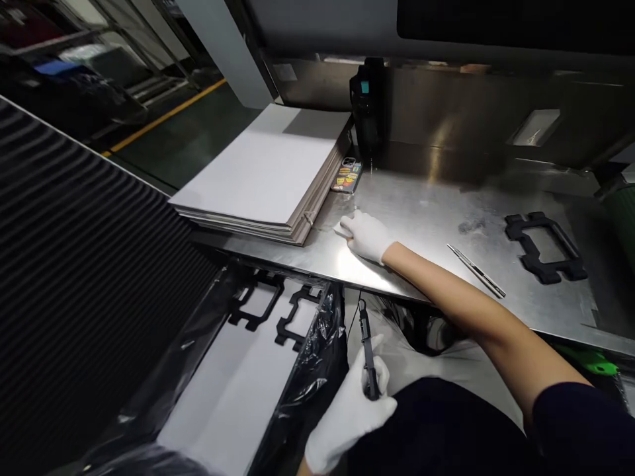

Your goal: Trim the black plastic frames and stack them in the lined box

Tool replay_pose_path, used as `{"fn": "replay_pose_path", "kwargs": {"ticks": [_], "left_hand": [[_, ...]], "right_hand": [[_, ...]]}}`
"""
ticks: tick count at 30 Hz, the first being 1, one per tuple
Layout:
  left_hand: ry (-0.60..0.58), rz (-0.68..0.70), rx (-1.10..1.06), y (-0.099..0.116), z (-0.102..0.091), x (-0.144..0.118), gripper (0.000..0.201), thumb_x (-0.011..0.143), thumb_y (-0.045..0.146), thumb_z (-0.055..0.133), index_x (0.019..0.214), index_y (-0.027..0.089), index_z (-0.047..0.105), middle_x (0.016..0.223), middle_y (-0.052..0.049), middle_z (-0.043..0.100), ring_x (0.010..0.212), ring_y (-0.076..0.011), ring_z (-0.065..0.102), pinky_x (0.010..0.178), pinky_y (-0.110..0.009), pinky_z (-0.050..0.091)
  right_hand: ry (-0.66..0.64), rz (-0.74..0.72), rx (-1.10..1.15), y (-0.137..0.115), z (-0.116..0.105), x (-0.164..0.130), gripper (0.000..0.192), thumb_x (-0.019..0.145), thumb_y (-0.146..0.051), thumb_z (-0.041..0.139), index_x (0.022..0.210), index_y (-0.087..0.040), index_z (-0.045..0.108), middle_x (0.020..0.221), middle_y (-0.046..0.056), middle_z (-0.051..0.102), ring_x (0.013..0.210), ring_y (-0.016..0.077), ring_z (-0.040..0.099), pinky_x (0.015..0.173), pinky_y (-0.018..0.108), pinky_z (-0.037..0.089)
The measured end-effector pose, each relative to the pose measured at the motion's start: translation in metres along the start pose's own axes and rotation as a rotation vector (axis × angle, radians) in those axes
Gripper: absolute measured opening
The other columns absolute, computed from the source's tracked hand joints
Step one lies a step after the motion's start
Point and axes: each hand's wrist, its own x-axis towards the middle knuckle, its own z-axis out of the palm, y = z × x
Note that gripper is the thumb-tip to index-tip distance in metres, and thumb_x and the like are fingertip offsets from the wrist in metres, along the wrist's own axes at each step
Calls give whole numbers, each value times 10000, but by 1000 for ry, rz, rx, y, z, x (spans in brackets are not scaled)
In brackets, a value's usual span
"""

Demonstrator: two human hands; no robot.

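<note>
My left hand [352, 403], in a white glove, is closed around a slim black notched part [368, 350]. The part stands nearly upright in front of my body and looks like a frame seen edge-on. My right hand [367, 236], gloved too, rests on the metal table with its fingers curled. A small white piece [341, 229] shows at those fingertips; whether it is cloth or paper I cannot tell. To the right of that hand lie a slim silver cutter knife [476, 270] and a black frame [536, 247].
A stack of white sheets [262, 165] covers the table's left side, beside a phone [347, 176] and a black device [368, 109]. Below, a box lined with black plastic [317, 350] holds a white sheet and black frames [258, 299]. A ridged black panel [89, 284] borders the left.
</note>
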Motion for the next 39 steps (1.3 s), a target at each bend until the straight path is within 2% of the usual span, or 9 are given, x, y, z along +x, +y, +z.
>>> {"fn": "replay_pose_path", "kwargs": {"ticks": [3,6,8,10,18,22,27,31,39], "left_hand": [[-25,38,51,8,-4,-1,799,754,34,633,1500,283,490,902,51,537,778,-137,511,732,-302,458],[-54,17,77,14,-5,2,502,730,23,535,1180,234,604,931,23,588,816,-145,551,786,-327,466],[-70,8,132,16,-3,6,426,700,19,515,1066,220,598,985,0,643,831,-148,578,836,-345,471],[-73,-2,178,18,1,9,472,683,24,520,1104,224,596,1035,-13,680,820,-152,593,848,-353,473],[-77,-61,232,32,17,16,478,621,68,526,1060,220,640,884,-7,681,795,-179,591,743,-310,468],[-52,-74,245,36,24,17,420,621,76,523,995,223,648,752,21,637,729,-172,549,702,-299,452],[-14,-85,298,38,32,18,346,601,96,499,901,227,613,736,22,634,694,-165,541,678,-303,440],[-23,-81,311,41,36,19,435,584,104,484,974,231,628,709,33,632,658,-163,512,655,-303,422],[-26,-62,353,53,45,24,414,610,99,520,974,222,674,698,25,613,671,-175,520,674,-308,431]], "right_hand": [[21,3,89,1,-5,-87,281,1030,-257,621,1309,-231,641,1291,99,685,1093,243,688,952,384,588],[162,-90,349,-5,-3,-176,360,1007,-202,637,1362,-254,641,1359,86,683,1156,228,705,952,383,635],[215,-130,364,-9,4,-218,421,970,-153,660,1379,-251,656,1398,105,675,1202,247,708,953,403,658],[288,-83,303,-11,11,-242,459,949,-136,680,1396,-241,661,1412,135,670,1225,276,708,946,436,672],[343,-109,247,-4,11,-261,395,993,-188,680,1387,-208,661,1359,155,691,1181,279,709,906,443,686],[302,-153,274,1,10,-265,342,997,-231,702,1336,-194,694,1335,162,692,1157,270,713,905,431,685],[275,-131,332,4,10,-267,373,973,-248,754,1340,-212,701,1345,156,697,1175,278,712,927,441,681],[317,-62,341,4,10,-270,370,963,-206,736,1331,-231,710,1315,141,707,1159,275,714,933,446,677],[376,-64,329,8,5,-277,318,975,-218,718,1291,-181,716,1281,155,713,1136,271,713,914,428,678]]}}
